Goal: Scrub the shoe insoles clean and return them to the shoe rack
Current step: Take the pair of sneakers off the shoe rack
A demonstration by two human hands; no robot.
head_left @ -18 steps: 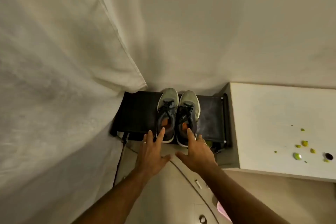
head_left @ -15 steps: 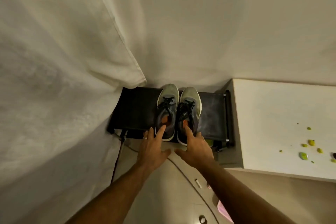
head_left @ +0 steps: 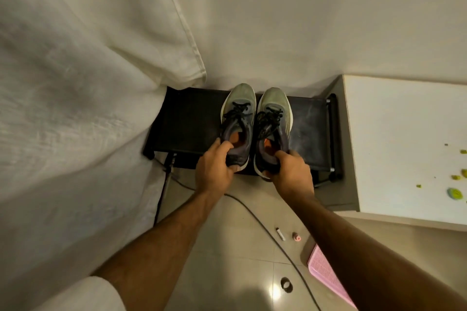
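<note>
Grey-green shoes, black laces, orange insoles showing; pair side by side mid shoe rack. My left hand grips left shoe heel, right hand grips right shoe heel. Earlier fingers straight, only reaching.

Left hand grips the heel of the left shoe, right hand grips the right shoe, both side by side on the black rack, orange insoles peeking out.
</note>
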